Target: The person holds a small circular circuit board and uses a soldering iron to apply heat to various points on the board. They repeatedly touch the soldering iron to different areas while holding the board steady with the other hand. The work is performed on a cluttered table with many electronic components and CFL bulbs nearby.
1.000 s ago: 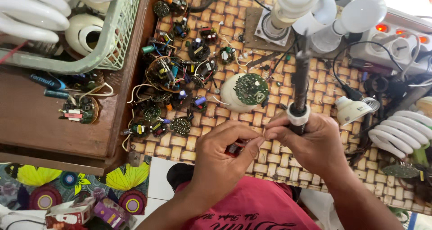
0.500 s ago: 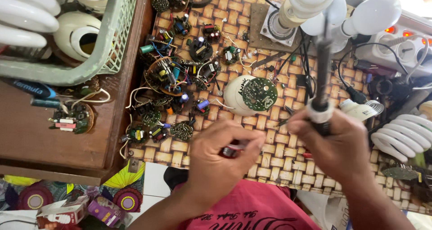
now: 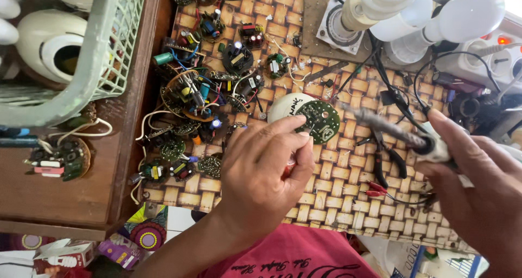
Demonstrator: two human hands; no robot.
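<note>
A woven mat [image 3: 348,164] covers the desk [image 3: 65,196]. The right hand [image 3: 478,185] is clamped on a soldering iron [image 3: 391,130]. The left hand [image 3: 266,172] pinches something small, its fingertips touching a round green circuit board [image 3: 322,119] on the mat.

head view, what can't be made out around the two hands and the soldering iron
Head view, the only one:
- Soldering iron: its tip is smeared by motion blur, so whether it touches the round green circuit board cannot be told.
- Left hand: curled fingers hide whatever is pinched between them.
- Right hand: cut off by the right edge; it covers the iron's handle.
- White bulb base under the board: mostly hidden by the board and fingertips.
</note>
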